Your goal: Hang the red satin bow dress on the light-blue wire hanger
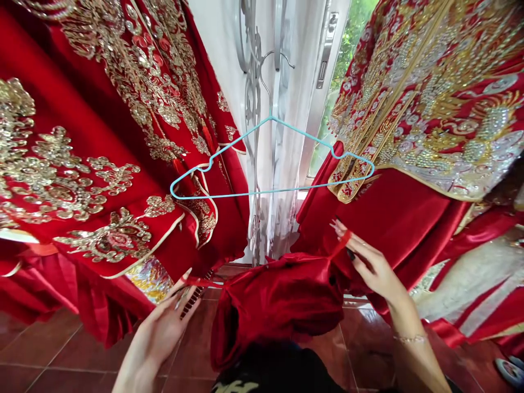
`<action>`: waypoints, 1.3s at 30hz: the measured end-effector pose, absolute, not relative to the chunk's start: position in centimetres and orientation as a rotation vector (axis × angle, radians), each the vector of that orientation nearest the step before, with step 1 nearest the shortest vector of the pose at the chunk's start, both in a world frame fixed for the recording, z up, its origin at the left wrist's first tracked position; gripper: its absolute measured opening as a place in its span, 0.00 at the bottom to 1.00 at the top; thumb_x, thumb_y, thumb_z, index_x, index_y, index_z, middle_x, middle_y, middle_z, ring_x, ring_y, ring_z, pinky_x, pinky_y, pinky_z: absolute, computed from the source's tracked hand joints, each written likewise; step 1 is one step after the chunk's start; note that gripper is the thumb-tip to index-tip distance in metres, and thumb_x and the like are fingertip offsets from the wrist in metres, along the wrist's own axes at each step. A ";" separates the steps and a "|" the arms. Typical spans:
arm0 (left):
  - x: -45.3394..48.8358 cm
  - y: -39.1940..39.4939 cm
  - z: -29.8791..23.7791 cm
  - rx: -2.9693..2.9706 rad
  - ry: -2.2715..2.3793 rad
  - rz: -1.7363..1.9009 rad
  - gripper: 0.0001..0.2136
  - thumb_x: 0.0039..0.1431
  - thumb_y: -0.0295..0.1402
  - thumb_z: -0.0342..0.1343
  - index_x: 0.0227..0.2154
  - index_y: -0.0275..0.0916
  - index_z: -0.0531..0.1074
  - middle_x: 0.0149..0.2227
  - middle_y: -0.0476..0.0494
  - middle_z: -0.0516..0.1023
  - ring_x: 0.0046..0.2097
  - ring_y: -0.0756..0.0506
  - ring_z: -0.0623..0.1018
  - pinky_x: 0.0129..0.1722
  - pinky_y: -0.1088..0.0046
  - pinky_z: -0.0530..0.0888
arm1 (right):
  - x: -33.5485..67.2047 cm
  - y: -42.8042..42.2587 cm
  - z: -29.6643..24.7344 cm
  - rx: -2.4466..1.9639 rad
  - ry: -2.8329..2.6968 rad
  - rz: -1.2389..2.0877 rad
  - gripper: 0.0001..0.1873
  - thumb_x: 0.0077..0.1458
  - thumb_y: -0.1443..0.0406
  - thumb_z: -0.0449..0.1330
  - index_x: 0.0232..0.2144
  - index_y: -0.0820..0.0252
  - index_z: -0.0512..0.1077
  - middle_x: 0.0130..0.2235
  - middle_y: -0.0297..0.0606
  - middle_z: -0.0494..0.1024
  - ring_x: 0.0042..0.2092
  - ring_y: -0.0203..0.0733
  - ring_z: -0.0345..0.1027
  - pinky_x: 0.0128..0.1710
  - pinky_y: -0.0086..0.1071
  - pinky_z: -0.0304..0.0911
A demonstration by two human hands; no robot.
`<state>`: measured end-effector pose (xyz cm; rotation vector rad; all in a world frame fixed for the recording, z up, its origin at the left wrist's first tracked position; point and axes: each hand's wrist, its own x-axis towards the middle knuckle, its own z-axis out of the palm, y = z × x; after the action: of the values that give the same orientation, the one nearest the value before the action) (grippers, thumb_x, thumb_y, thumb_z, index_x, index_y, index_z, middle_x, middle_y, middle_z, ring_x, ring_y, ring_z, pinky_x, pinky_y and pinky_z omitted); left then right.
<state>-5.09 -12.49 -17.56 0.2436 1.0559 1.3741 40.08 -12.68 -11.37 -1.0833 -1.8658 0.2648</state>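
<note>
A red satin garment (278, 300) hangs bunched between my hands at the bottom centre. My left hand (166, 325) pinches a thin red ribbon loop (200, 282) at the garment's left end. My right hand (368, 262) has the other red ribbon loop (341, 245) round its fingers at the garment's right end. Above them an empty light blue wire hanger (270, 164) hangs from a silver metal window grille (256, 71), bare of any cloth.
A red robe with gold embroidery (94, 153) hangs at the left, and another embroidered red robe (434, 109) hangs at the right. White sheer curtain (286, 153) and a window lie behind the hanger. Brown floor tiles (49, 349) are below.
</note>
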 end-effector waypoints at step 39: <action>-1.8 -9.2 -9.7 0.832 1.005 1.687 0.17 0.43 0.27 0.69 0.41 0.36 0.81 0.52 0.33 0.80 0.50 0.34 0.82 0.27 0.81 0.78 | 36.5 -0.6 4.0 -1.402 -1.614 0.709 0.06 0.47 0.77 0.65 0.30 0.66 0.77 0.16 0.26 0.68 0.19 0.26 0.56 0.26 0.27 0.57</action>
<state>-1.85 -9.16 -9.74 0.8319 1.0046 1.6870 36.53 -0.57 3.95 -1.4022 -1.6135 0.7087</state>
